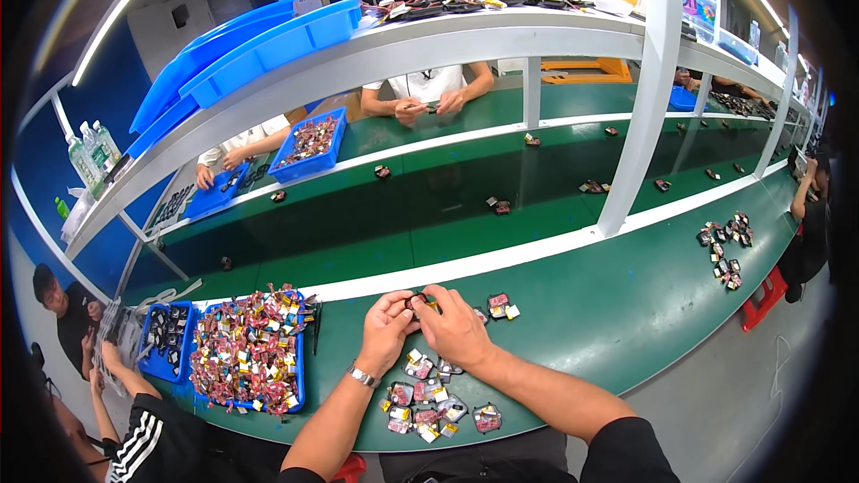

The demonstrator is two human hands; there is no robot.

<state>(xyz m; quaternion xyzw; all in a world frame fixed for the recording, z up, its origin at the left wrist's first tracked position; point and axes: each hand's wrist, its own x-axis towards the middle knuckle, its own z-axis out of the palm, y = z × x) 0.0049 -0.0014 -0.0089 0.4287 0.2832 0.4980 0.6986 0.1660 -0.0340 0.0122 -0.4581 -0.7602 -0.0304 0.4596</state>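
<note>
Both of my hands meet over the green bench, fingers pinched together around one small dark electronic unit [416, 302], mostly hidden by the fingertips. My left hand [385, 331], with a metal watch band on its wrist, grips it from the left. From the right, my right hand [455, 326] closes its fingers on the same piece. Between my forearms lies a loose group of small units [426, 395] with red circuit boards, dark casings and white-and-yellow parts. A few more units [501, 306] lie just right of my right hand.
To the left stand a blue tray [301, 385] heaped with red-board units and a blue tray [186, 360] of black casings. Another cluster of units [725, 246] lies far right. A white upright post [640, 116] rises beyond the bench; units dot the green belt [429, 206]. Co-workers sit nearby.
</note>
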